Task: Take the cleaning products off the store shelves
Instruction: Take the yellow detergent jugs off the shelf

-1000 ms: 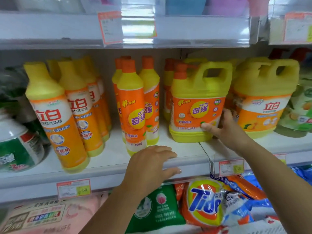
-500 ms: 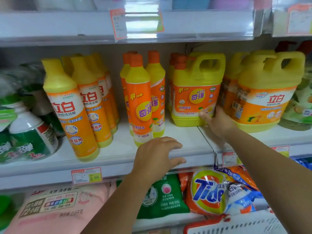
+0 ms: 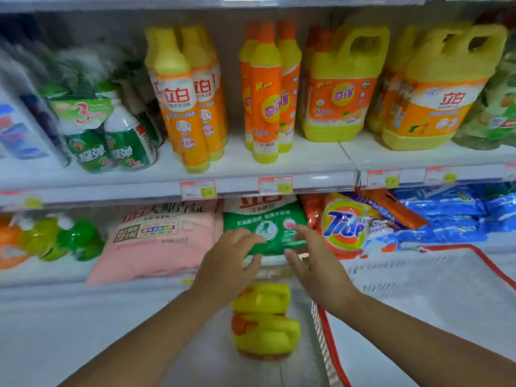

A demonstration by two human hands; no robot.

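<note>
A shopper's two bare hands close in on a green plastic bag of washing powder (image 3: 268,219) lying flat on the lower shelf (image 3: 42,272), just below the centre of the frame. The left hand (image 3: 229,258) and right hand (image 3: 318,263) are both spread, fingers straight and apart, and neither holds anything. Their fingertips overlap the bag's lower corners, though the blur hides whether they touch it.

A second ago both hands were up at the middle shelf (image 3: 111,191): the right was against the square yellow plastic jug with the orange label (image 3: 340,88), the left lay flat on the shelf edge. Both have since dropped a level, and the view has tilted down with them. That jug stands on the middle shelf, upper right of centre, among tall yellow-and-orange dish-soap bottles (image 3: 265,93).

The work appears to have shifted from the bottles to the bagged goods, with the green bag the likely next item to come off. It lies between a pink soft pack (image 3: 162,241) and an orange Tide bag (image 3: 346,224), close against both, so a two-handed lift looks sensible.

At lower centre lie blurred yellow jugs with orange caps (image 3: 265,325); beside them, lower right, is a white basket with a red rim (image 3: 418,277).
</note>
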